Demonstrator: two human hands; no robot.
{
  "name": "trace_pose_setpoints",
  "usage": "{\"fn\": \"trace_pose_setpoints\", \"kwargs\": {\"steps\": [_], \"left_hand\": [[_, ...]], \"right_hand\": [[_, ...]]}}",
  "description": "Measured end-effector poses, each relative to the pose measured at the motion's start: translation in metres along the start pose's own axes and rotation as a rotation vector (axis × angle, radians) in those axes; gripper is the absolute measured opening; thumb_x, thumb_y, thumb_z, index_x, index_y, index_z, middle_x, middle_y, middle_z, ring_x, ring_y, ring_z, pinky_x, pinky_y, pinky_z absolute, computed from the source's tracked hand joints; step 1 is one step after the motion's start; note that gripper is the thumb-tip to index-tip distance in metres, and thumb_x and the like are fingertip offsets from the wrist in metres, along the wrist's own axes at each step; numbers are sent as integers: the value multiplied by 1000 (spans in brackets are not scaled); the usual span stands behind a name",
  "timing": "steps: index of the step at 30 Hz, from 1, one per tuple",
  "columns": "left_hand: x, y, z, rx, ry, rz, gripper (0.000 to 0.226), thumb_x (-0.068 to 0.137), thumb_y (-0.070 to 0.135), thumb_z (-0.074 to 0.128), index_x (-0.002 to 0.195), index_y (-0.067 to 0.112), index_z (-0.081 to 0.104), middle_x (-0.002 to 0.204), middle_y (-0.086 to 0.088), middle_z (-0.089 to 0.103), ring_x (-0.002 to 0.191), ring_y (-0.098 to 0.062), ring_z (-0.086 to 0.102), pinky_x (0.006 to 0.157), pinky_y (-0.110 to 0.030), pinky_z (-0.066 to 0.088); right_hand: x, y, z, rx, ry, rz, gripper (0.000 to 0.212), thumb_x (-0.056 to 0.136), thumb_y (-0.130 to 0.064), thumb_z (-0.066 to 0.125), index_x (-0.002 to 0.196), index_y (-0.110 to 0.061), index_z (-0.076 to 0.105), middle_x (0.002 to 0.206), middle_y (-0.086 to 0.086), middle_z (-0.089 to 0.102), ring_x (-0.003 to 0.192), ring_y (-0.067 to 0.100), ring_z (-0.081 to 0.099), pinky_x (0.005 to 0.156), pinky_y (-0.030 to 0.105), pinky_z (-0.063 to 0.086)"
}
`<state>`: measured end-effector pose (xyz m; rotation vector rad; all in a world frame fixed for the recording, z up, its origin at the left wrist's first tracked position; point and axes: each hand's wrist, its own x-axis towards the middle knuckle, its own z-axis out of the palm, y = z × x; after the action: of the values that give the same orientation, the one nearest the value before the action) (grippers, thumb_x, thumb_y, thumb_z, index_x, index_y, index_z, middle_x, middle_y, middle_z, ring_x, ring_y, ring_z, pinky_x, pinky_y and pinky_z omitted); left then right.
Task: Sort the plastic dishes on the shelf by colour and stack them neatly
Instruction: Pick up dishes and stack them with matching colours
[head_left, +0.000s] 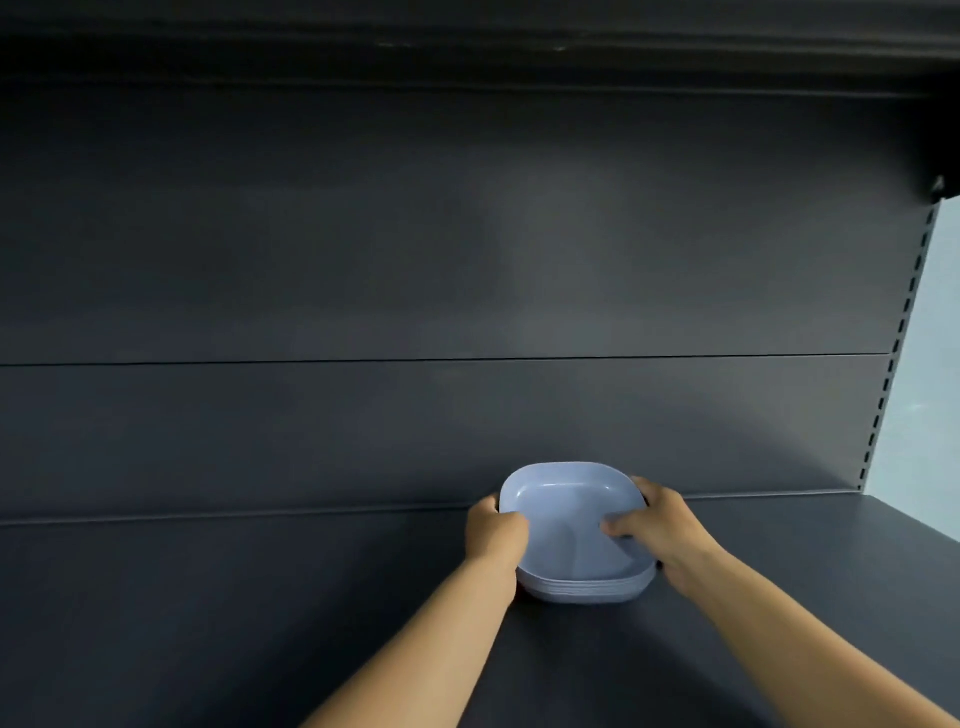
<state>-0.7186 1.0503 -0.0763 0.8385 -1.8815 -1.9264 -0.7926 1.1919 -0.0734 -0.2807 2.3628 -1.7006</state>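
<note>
The left hand (494, 532) and right hand (655, 525) each grip an opposite side of the blue stack of dishes (576, 540) on the shelf (208, 597) near its back wall. Light, stiff, probably slippery plastic; the rims give the surest hold.

You have both hands on a stack of pale blue plastic dishes (576, 540) sitting on the dark shelf (208, 623), close to its back panel (415, 260). Your left hand (493, 530) grips the stack's left rim, fingers curled over the edge. Your right hand (660, 525) holds the right side, its thumb lying inside the top dish. A slotted upright (891, 364) runs along the right.
</note>
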Motion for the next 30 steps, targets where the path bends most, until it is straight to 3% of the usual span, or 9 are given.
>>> {"fn": "trace_pose_setpoints", "kwargs": {"steps": [3,5,8,12,17,19,22,27,30], "left_hand": [[9,3,13,40,-3,24,41,85,-10,37,104,16,62,96,-5,62,85,-21,52,65,-26,42],[12,3,16,45,-5,31,55,85,-12,35,125,19,57,114,-2,59,96,-19,51,77,-25,41],[14,2,15,85,-22,52,68,86,-13,35,140,28,44,134,4,45,106,-15,44,84,-24,36],[19,0,15,107,-55,53,65,88,-13,38,138,29,46,117,7,44,105,-15,45,82,-24,35],[24,-2,13,111,-79,57,64,88,-13,39,136,29,47,121,4,47,106,-17,46,82,-25,35],[25,-3,12,106,-79,58,64,88,-13,39,136,28,47,119,4,47,106,-17,45,83,-26,35],[27,-5,10,107,-76,56,65,87,-13,40,137,28,47,124,3,48,110,-18,46,85,-26,37],[24,2,6,163,-92,63,62,87,-10,44,138,25,46,135,0,48,112,-19,47,86,-25,38],[25,13,-9,259,-135,94,52,87,3,59,136,16,48,136,-3,51,118,-19,50,92,-24,39]], "right_hand": [[6,4,-7,-8,-45,-33,53,76,13,56,115,-23,55,91,-4,62,85,15,57,79,36,50],[9,2,-9,-50,-70,-56,41,76,15,52,114,0,55,92,13,63,84,21,55,86,44,49],[15,0,-12,-102,-95,-56,46,76,14,52,121,9,47,112,31,57,85,26,54,97,55,42],[20,2,-13,-138,-134,-61,44,75,12,55,118,3,50,89,8,52,83,21,46,98,56,41],[26,6,-15,-121,-160,-82,42,76,13,57,116,-1,53,90,5,52,85,20,48,91,46,48],[29,9,-14,-78,-173,-75,46,75,12,60,116,-10,57,95,5,57,89,22,53,83,39,49],[32,11,-13,-52,-166,-66,54,75,9,63,115,-27,55,108,6,59,102,27,57,86,39,51],[29,5,-12,-110,-165,-101,47,77,6,65,116,-18,56,98,2,60,87,18,56,77,31,48],[23,-8,-11,-307,-66,-186,53,78,-12,74,127,-12,53,121,5,59,107,22,56,93,35,45]]}}
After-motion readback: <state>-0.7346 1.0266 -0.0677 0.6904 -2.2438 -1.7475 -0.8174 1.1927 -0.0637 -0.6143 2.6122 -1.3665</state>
